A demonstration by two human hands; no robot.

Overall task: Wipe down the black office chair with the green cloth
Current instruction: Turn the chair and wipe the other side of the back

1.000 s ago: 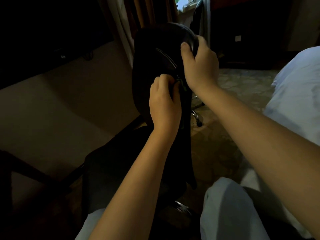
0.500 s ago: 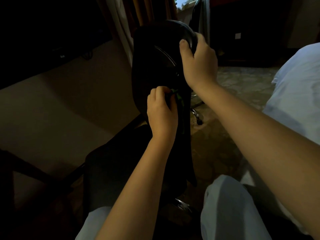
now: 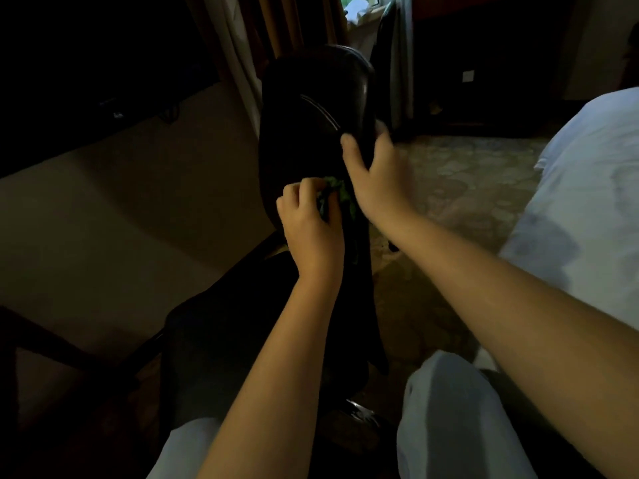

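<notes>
The black office chair (image 3: 304,133) stands in front of me, its backrest upright and turned edge-on, its seat low in shadow. My left hand (image 3: 309,229) grips the bunched green cloth (image 3: 340,195) against the lower part of the backrest; only a small green patch shows between my fingers. My right hand (image 3: 375,178) clasps the backrest's right edge just above the cloth, thumb on the front face and fingers wrapped behind.
A white bed (image 3: 594,202) fills the right side. Curtains (image 3: 276,29) and a second dark chair (image 3: 390,57) stand behind the backrest. Beige carpet (image 3: 103,219) lies to the left, patterned floor (image 3: 466,174) to the right. My light trouser knees (image 3: 446,416) are at the bottom.
My left hand has slid down the backrest with the cloth. My right hand has dropped from the top edge to a lower grip on the side edge.
</notes>
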